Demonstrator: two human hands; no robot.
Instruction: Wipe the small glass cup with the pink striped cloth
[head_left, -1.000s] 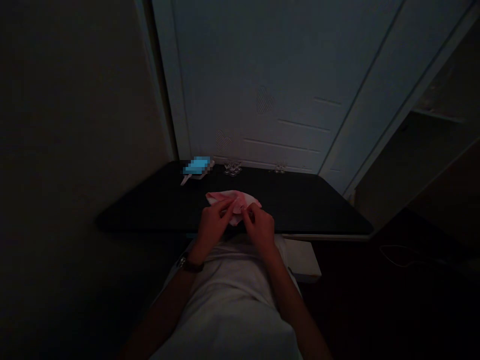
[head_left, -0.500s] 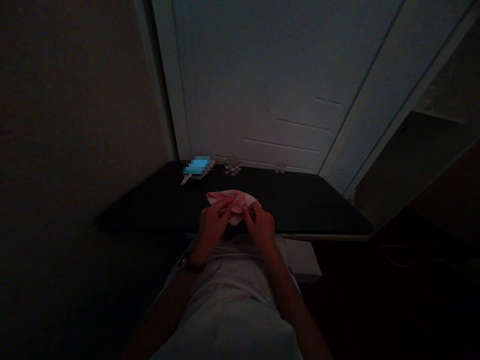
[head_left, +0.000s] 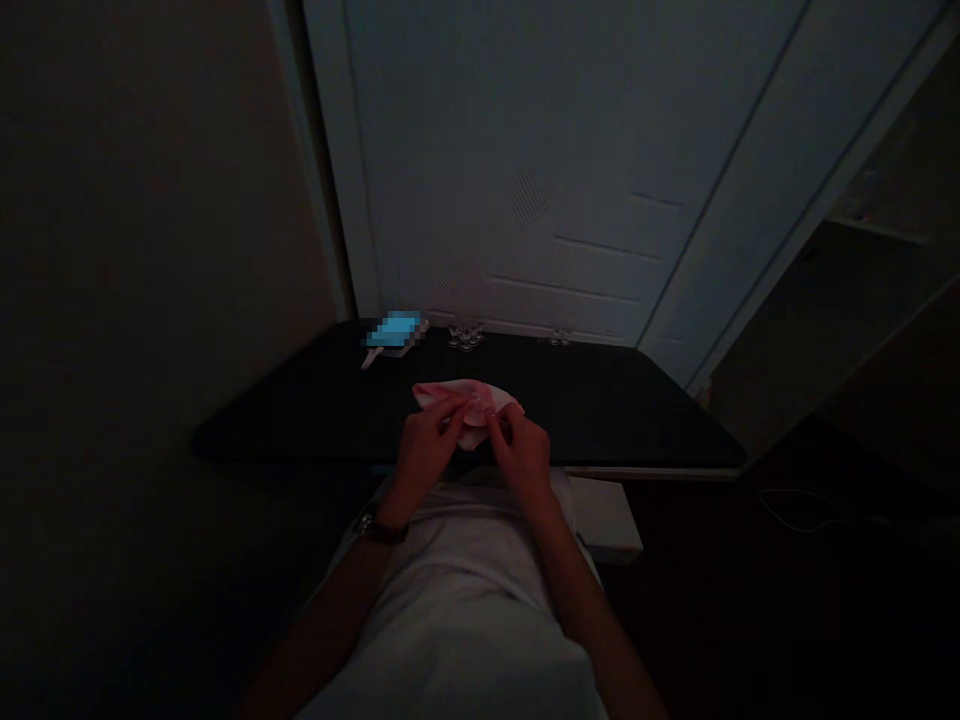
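Observation:
A pink and white cloth (head_left: 450,388) is bunched up over the front part of the dark table, between my two hands. My left hand (head_left: 424,440) pinches it from the left, fingertips closed over its middle. On the right side, my right hand (head_left: 525,445) has thumb and fingers closed on the same cloth. A small pale, shiny spot shows near the fingertips; in this dim light I cannot make out whether it is a separate object. Several small clear glass-like pieces (head_left: 466,335) stand in a cluster at the table's back, beyond the cloth.
More clear pieces (head_left: 560,333) stand farther right along the back of the black table (head_left: 615,410). A device with a blurred blue screen (head_left: 395,330) lies back left, a white cable beside it. A white box (head_left: 607,515) is below the front edge. A pale panel rises behind.
My fingers have shifted very slightly on the cloth, and the picture is a little darker. Everything on the table stays where it was.

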